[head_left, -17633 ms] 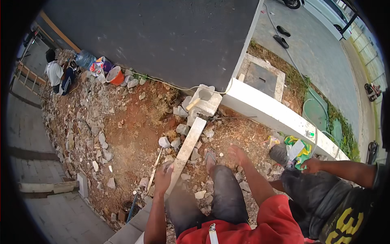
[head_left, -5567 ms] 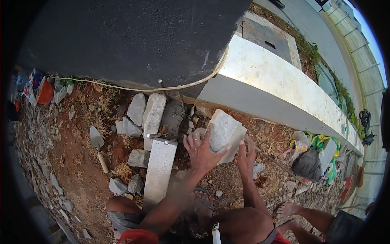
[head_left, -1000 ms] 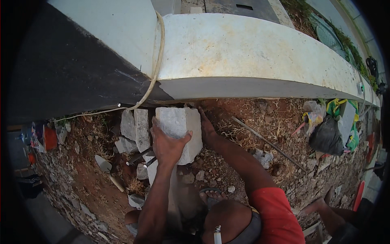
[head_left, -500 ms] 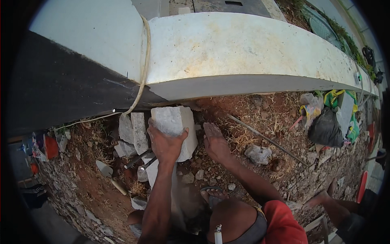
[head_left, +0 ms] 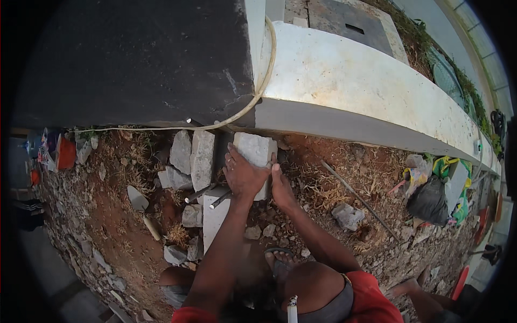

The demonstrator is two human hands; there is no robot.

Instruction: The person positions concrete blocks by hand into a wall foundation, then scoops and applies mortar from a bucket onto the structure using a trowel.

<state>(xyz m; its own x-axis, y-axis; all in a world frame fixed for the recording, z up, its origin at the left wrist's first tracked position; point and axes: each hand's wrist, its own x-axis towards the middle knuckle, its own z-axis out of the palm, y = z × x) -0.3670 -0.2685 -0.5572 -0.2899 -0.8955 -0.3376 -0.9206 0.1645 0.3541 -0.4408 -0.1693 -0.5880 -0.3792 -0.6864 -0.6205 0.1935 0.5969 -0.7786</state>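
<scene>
Left hand: grasping the pale stone block; the left hand (head_left: 243, 175) lies across the near left part of the pale stone block (head_left: 253, 146), fingers spread up along its left side, thumb reaching right toward the other hand.
Right hand: fingers fairly straight and pointing away from the body, the right hand (head_left: 282, 189) set along the block's right side, thumb up; I cannot tell how firmly it grips.
Forearms: both reach forward from the lower edge and converge at the block, the left one passing just right of two dark metal bars (head_left: 200, 194).
Block: by the foot of the low white wall (head_left: 350, 81), right of an upright stone (head_left: 202, 159) with a dark gap between; its underside is hidden.
White slab: the white slab (head_left: 214, 218) lies left of the left forearm, beneath the bars' ends.
Trowel: on the soil to the left, the trowel (head_left: 138, 199) has its handle toward the person.
Rod: a thin rod (head_left: 358, 199) lies slantwise on the ground, right of the right hand.
</scene>
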